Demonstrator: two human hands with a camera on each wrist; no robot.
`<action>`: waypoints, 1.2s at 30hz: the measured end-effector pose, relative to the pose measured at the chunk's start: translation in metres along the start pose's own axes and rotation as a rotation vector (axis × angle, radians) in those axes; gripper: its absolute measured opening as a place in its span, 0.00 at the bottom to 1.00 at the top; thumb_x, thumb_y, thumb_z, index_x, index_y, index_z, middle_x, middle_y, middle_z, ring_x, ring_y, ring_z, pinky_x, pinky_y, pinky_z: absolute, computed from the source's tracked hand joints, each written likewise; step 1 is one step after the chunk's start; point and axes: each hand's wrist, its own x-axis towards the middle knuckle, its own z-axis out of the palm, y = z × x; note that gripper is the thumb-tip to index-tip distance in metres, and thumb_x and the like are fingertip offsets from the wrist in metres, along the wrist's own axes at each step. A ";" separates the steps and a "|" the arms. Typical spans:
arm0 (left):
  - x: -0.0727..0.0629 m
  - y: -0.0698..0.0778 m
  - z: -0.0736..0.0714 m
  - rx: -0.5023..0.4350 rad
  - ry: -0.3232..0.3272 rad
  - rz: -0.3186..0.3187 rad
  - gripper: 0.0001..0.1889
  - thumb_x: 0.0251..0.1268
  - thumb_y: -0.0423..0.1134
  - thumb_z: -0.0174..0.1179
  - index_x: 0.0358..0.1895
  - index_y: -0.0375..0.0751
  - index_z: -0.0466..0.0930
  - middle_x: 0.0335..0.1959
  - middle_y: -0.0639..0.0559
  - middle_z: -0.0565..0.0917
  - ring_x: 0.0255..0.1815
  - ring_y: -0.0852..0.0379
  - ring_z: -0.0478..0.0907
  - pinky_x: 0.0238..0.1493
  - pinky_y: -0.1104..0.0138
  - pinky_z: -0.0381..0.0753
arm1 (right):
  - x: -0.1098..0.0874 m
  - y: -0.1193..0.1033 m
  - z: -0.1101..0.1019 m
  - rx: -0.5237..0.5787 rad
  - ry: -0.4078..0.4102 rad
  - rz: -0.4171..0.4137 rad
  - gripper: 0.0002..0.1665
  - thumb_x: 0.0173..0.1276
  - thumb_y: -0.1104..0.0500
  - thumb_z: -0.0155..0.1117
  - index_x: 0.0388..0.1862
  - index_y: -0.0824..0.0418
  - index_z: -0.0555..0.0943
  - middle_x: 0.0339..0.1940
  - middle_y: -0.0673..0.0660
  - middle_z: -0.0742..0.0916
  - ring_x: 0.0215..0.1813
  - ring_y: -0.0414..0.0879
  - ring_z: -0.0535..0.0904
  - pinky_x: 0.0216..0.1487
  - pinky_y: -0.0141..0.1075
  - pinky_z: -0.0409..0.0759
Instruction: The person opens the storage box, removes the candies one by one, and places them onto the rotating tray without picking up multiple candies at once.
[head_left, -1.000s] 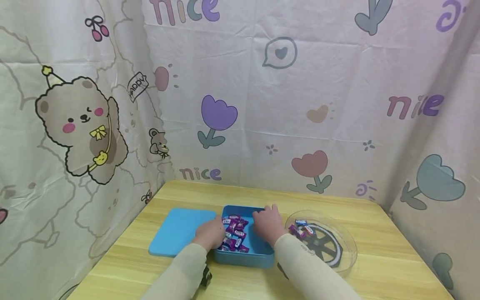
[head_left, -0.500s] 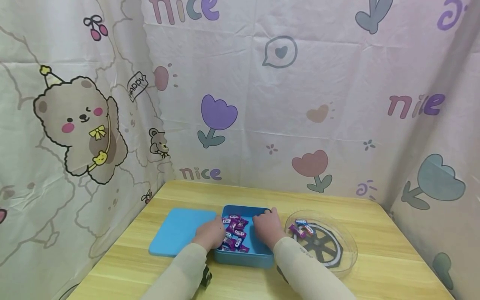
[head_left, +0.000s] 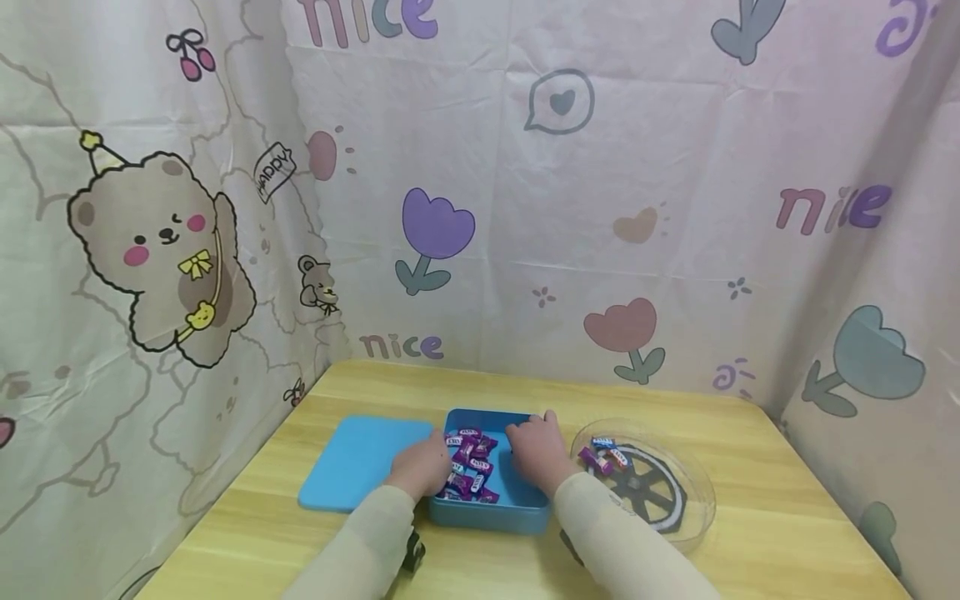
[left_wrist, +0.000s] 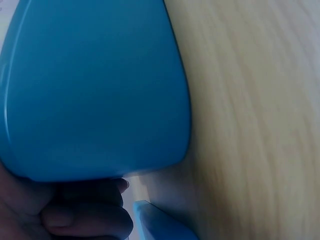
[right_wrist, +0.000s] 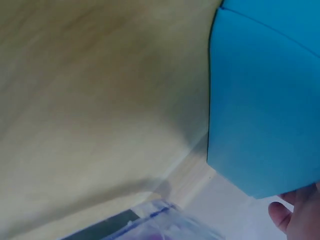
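A blue rectangular box [head_left: 491,517], open at the top, stands on the wooden table. Several purple-wrapped candies [head_left: 468,462] lie in its left half. My left hand [head_left: 423,465] holds the left wall at the rim; in the left wrist view, curled fingers [left_wrist: 90,217] show beside the box's outer side. My right hand [head_left: 542,450] grips the right wall, its thumb side over the inside and the other fingers along the outside. In the right wrist view, fingertips [right_wrist: 281,216] appear at the box's outer corner.
A flat light blue lid [head_left: 360,467] lies on the table left of the box. To the right stands a round clear plastic container [head_left: 705,508] holding a few wrapped candies [head_left: 602,454] and a dark wheel-like shape. A printed curtain [head_left: 517,250] hangs behind the table [head_left: 772,517].
The right hand's fingers shift slightly at the right wall of the box. The left hand, candies, lid and clear container stay in place.
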 end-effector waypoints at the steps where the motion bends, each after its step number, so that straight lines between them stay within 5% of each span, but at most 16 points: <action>1: 0.000 0.000 0.000 -0.001 0.001 0.000 0.31 0.76 0.38 0.51 0.75 0.25 0.58 0.69 0.31 0.72 0.66 0.33 0.72 0.62 0.38 0.71 | 0.000 0.001 -0.001 0.009 0.012 0.001 0.06 0.68 0.52 0.70 0.39 0.52 0.85 0.30 0.50 0.88 0.34 0.48 0.77 0.44 0.47 0.69; 10: 0.001 -0.002 -0.001 0.025 -0.003 0.009 0.31 0.76 0.37 0.51 0.75 0.25 0.58 0.70 0.31 0.71 0.68 0.34 0.71 0.62 0.40 0.72 | 0.003 0.014 -0.010 0.115 0.058 0.025 0.04 0.66 0.54 0.70 0.38 0.50 0.84 0.31 0.47 0.88 0.33 0.45 0.73 0.38 0.42 0.66; 18: 0.000 -0.003 -0.003 0.009 0.006 0.015 0.30 0.76 0.36 0.52 0.75 0.24 0.58 0.69 0.30 0.71 0.67 0.34 0.71 0.61 0.39 0.73 | 0.001 0.046 -0.022 0.246 0.103 0.085 0.05 0.64 0.58 0.72 0.38 0.52 0.84 0.28 0.46 0.85 0.29 0.42 0.76 0.36 0.38 0.78; 36: 0.000 -0.001 -0.001 -0.008 0.009 0.018 0.30 0.76 0.37 0.51 0.75 0.24 0.58 0.69 0.30 0.71 0.68 0.32 0.69 0.64 0.37 0.69 | -0.033 0.133 -0.019 0.283 -0.016 0.241 0.08 0.61 0.65 0.66 0.38 0.55 0.81 0.31 0.48 0.85 0.31 0.45 0.79 0.33 0.45 0.80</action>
